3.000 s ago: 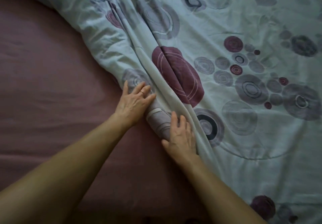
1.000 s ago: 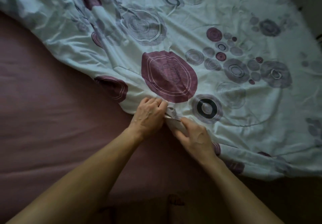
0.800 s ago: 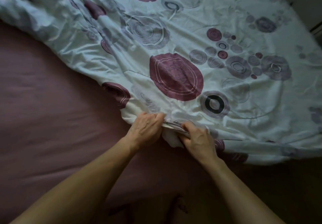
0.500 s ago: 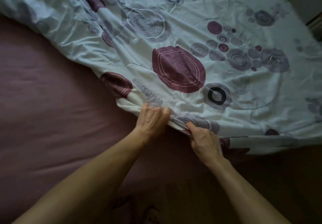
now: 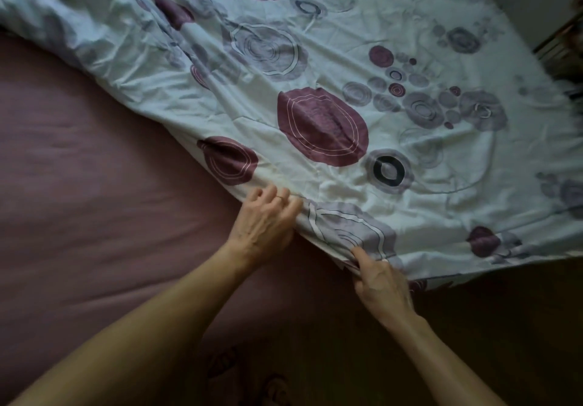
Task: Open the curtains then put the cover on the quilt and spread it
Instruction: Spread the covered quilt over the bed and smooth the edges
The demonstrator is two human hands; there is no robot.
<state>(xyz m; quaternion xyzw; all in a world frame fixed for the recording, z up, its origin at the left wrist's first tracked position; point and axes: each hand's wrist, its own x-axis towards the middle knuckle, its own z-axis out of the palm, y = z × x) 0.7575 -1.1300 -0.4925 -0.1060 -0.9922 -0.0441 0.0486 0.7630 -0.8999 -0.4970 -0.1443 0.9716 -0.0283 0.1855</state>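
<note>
**Both hands grip the near edge of the covered quilt**

Head view: the pale quilt cover point(image 5: 362, 68), printed with maroon and grey circles, spreads from 10 o'clock across to 3 o'clock over a mauve bed sheet point(image 5: 79, 169). Its near hem runs diagonally through the centre toward 4 o'clock. The left hand point(image 5: 263, 222), just below centre, has its fingers curled together onto the hem, a ring point(image 5: 280, 196) on one finger. The right hand point(image 5: 383, 285), at about 5 o'clock and apart from the left, pinches the same hem, thumb on top, fingers tucked beneath the fabric.
</note>
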